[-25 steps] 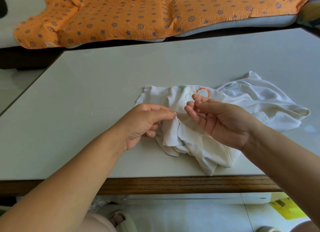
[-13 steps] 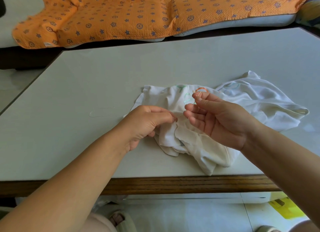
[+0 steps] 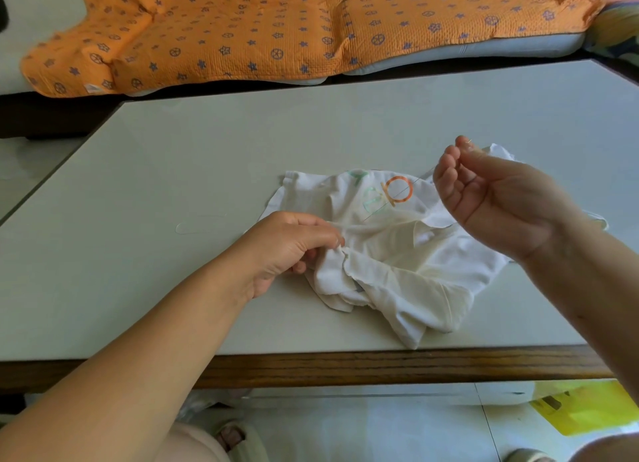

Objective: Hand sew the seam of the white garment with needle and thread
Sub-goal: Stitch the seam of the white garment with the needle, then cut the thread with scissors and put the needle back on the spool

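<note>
A crumpled white garment (image 3: 397,264) with green and orange printed shapes lies on the pale table (image 3: 173,185) near its front edge. My left hand (image 3: 290,247) pinches a fold of the garment at its left side. My right hand (image 3: 491,199) is raised above the garment's right part, palm toward me, and pinches a thin needle (image 3: 469,141) between thumb and forefinger. A fine thread (image 3: 397,195) runs taut from that hand down-left across the orange ring print to the cloth near my left fingers.
The table's wooden front rim (image 3: 380,365) runs below the garment. An orange blanket with blue stars (image 3: 276,29) covers a sofa behind the table. A yellow object (image 3: 581,413) lies on the floor at lower right.
My right hand has moved up and to the right, away from my left hand, drawing the thread out long and taut. My left hand stays on the same fold.
</note>
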